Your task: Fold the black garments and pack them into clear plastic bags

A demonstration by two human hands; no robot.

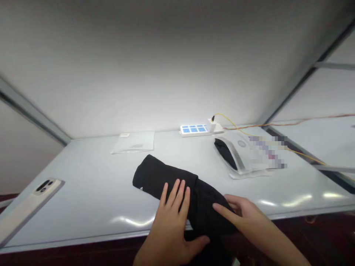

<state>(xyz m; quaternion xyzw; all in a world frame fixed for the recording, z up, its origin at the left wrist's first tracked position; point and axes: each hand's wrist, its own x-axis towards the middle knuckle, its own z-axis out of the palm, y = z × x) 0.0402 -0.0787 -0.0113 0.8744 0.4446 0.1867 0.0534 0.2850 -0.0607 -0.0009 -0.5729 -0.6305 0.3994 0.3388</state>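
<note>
A black folded garment (166, 173) with a small white mark near its left end lies at the front of the table. Its right part hangs over the front edge. My left hand (173, 218) rests flat on the fabric, fingers stretched out and thumb spread away. At the right side, my right hand (241, 212) grips the cloth, thumb on top and the other fingers curled beneath, partly hidden. Whether the garment is trousers or a top cannot be made out.
A clear plastic bag (134, 142) lies at the back left. Behind stands a white power strip (193, 130) with a plugged-in adapter and yellow cable (230, 120). A translucent package with black contents (244, 157) sits right; a white phone (30, 207) is at far left.
</note>
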